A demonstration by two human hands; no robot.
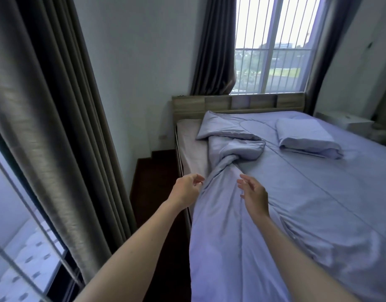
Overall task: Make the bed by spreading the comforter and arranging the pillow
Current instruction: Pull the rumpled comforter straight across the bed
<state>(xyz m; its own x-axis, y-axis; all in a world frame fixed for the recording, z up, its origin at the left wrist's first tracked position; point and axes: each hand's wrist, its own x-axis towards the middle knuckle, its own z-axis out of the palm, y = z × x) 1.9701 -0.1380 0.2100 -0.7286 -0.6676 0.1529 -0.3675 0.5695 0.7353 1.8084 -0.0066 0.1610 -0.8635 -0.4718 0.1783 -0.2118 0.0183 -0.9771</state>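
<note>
Two bare forearms reach over the bed; the left hand (pixel 186 189) and right hand (pixel 254 196) hover open, gripping nothing. Between them lies the twisted, bunched comforter (pixel 229 192). Beyond the comforter, right of its folded top, rests the pillow (pixel 305 135).

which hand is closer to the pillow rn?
Right. The right hand hovers open over the bunched comforter, on the pillow's side. The left hand is open past the comforter's far edge, over the floor.

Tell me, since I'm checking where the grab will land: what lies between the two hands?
In the head view, the twisted, bunched ridge of the comforter runs between the left hand and right hand; neither grips it.
</note>
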